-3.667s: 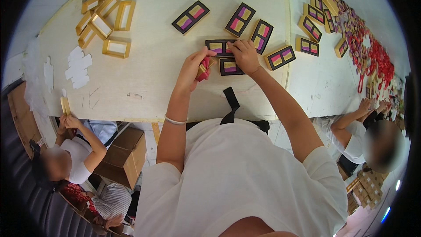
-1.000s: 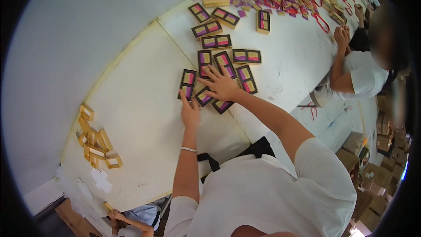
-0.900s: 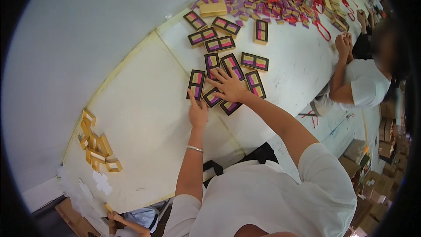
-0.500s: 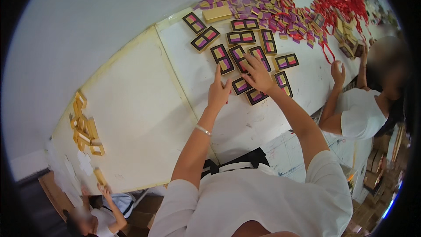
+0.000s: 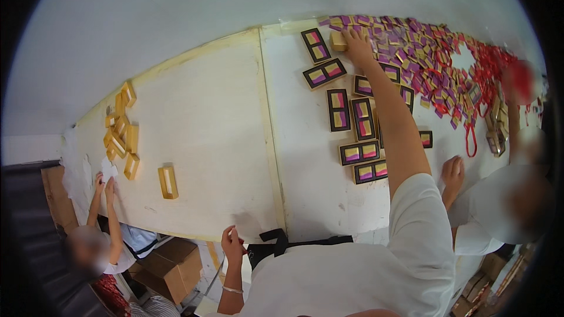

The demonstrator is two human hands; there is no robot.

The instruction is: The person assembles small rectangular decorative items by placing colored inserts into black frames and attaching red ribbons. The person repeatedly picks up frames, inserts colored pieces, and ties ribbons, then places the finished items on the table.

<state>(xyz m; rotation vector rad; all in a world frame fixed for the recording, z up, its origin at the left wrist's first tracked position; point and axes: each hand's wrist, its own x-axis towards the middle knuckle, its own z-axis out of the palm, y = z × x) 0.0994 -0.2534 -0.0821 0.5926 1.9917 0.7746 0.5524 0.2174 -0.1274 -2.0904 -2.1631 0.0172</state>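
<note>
My right hand reaches to the far side of the table, its fingers over the right end of a plain gold box; the hand hides part of that box. Close to the near edge of the table, my left hand is raised with loosely bent fingers, apparently with nothing in them. Under and around my right arm lie several black-framed two-compartment boxes with pink, gold and purple inserts, such as one tilted box and one upright box. My forearm covers some of them.
Small purple-and-gold pieces heap along the far right, beside red ribbons. Gold frames pile at the far left; a single gold frame lies nearer. Co-workers sit at left and right; one person's hand rests near my right arm.
My right hand has left the black-framed boxes for the gold box at the back. My left hand has drawn back to the near edge. The view has turned left; a gold frame now lies alone.
</note>
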